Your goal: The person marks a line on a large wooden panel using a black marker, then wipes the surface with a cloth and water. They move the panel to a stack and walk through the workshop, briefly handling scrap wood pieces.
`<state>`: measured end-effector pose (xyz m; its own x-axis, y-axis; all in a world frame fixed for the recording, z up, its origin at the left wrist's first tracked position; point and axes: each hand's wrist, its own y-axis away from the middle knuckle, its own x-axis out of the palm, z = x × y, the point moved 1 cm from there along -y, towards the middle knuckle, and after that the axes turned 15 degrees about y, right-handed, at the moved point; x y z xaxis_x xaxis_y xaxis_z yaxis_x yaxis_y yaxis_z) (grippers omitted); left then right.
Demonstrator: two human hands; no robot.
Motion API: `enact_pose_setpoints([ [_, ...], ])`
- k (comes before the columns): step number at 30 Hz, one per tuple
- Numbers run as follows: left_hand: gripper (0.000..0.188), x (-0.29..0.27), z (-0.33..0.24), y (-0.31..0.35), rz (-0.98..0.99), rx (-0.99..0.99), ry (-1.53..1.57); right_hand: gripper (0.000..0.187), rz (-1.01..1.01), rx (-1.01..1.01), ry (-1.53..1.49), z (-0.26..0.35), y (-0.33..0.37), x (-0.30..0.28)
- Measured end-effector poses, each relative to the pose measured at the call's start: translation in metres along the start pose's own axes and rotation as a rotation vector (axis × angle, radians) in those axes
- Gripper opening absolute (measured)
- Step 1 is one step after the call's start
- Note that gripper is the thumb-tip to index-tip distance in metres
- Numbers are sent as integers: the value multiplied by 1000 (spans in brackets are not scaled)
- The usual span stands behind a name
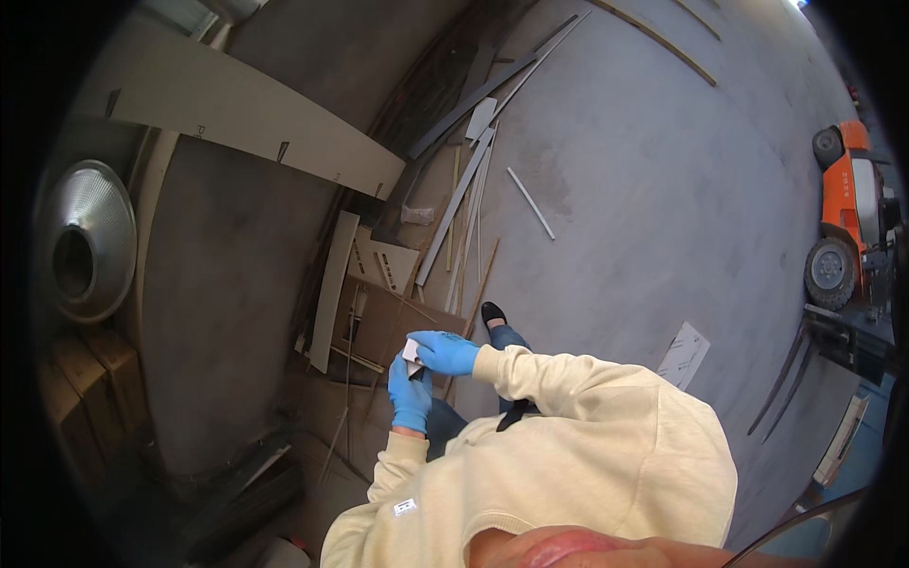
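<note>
Both my hands wear blue gloves and meet in front of my body around a small white block-like piece (411,351) with a dark part near its lower edge. My left hand (409,396) is closed around it from below. From the right, my right hand (447,353) grips its upper side, fingers bent over it. The fingers hide much of the piece, so its exact kind cannot be made out. Beneath the hands lies a brown flat panel (374,327) among scraps on the floor.
Long strips and boards (454,213) lie piled ahead of me, with a loose white strip (530,203) to their right. A large pale panel (256,104) and a round metal lamp shade (90,241) are at left. At far right stands an orange forklift (841,213).
</note>
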<state>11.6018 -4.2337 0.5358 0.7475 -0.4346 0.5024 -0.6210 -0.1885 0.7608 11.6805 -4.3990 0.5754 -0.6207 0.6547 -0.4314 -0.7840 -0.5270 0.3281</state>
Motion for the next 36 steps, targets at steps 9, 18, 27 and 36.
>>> enact_pose_setpoints([
  [9, 31, 19, 46, 88, -151, 176, 61, 72, -27, -187, 209, 15, 66, -7],
  [18, 48, -69, 81, 221, -134, 300, 482, 72, 265, 15, -283, 13, 124, 75],
  [27, 56, -162, 200, 332, -224, 607, 607, 62, 503, -745, 15, 75, 296, 143],
  [36, 55, -187, 263, 393, -619, 1011, 353, 65, 672, -851, -45, 98, 375, 148],
])
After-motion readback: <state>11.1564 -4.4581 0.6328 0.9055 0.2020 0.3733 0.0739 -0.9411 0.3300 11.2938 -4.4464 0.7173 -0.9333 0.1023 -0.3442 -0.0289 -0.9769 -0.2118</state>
